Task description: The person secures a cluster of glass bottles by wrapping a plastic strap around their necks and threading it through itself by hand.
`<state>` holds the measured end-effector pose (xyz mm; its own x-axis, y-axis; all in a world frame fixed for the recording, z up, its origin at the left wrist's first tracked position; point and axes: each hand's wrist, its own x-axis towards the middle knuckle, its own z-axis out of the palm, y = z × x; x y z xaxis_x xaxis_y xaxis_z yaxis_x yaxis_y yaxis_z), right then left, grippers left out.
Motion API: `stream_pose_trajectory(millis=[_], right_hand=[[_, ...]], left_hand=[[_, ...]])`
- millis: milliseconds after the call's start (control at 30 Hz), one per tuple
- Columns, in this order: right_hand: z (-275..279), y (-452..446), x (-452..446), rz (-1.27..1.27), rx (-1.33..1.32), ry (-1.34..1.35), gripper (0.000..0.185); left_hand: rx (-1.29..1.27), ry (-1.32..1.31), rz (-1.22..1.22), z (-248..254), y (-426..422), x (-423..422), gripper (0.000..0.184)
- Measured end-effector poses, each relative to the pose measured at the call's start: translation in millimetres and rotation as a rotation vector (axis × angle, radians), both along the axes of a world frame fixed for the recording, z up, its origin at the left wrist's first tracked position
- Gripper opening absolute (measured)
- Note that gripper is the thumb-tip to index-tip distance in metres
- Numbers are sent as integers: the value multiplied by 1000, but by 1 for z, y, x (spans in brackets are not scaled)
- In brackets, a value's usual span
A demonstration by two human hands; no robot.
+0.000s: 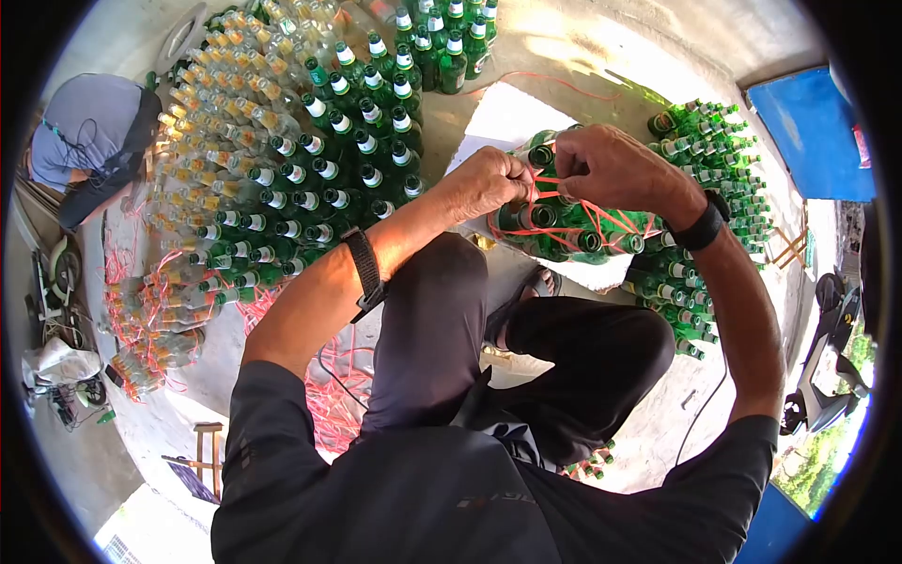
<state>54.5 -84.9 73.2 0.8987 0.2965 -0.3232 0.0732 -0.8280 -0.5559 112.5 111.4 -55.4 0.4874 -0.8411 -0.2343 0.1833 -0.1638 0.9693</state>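
A bundle of green glass bottles [589, 242] stands before my knees on a white sheet [508, 111], with red plastic string [608, 219] crossing around the necks. My left hand [495, 183] is closed, pinching the string at the bundle's near left side. On the other side of that crossing, my right hand [606, 169] is curled closed over the bottle tops, and string runs to its fingers. The palm side of the right hand is partly hidden.
Many loose green bottles [366, 141] and clear bottles [230, 122] stand at the left. More green bottles [705, 155] are stacked at the right. A heap of red string [331, 399] lies by my left leg. Another person [89, 132] sits at the far left.
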Motion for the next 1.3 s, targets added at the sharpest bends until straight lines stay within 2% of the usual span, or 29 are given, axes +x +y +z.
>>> stream_pose_trajectory(millis=[267, 467, 567, 667, 800, 833, 967, 1067, 1167, 1300], right_hand=[[7, 8, -23, 290, -415, -223, 9], [4, 8, -45, 423, -517, -568, 3], [9, 16, -50, 421, -649, -557, 6], [10, 27, -62, 408, -890, -514, 7], [3, 27, -82, 270, -964, -433, 17], [2, 28, -85, 243, -955, -393, 24], [-5, 26, -93, 82, -852, -444, 30], [-2, 30, -95, -65, -733, -244, 34], [-1, 27, -95, -119, -672, -249, 38], [-21, 18, -97, -192, -557, -434, 40]], left_hand=[[-8, 48, 25, 0, -1, -2, 6], [-13, -2, -3, 4, 0, -2, 10], [-20, 18, -6, 5, 1, -1, 9], [-46, 24, -14, 3, 1, -2, 9], [-59, 67, -60, -4, 1, 0, 14], [-44, 66, -66, -3, 1, 0, 16], [-52, 95, -79, 1, 3, 1, 19], [-64, 49, -67, -5, 2, 0, 18], [17, -40, -109, 6, 7, 3, 18], [61, -9, -134, 5, 8, 6, 17]])
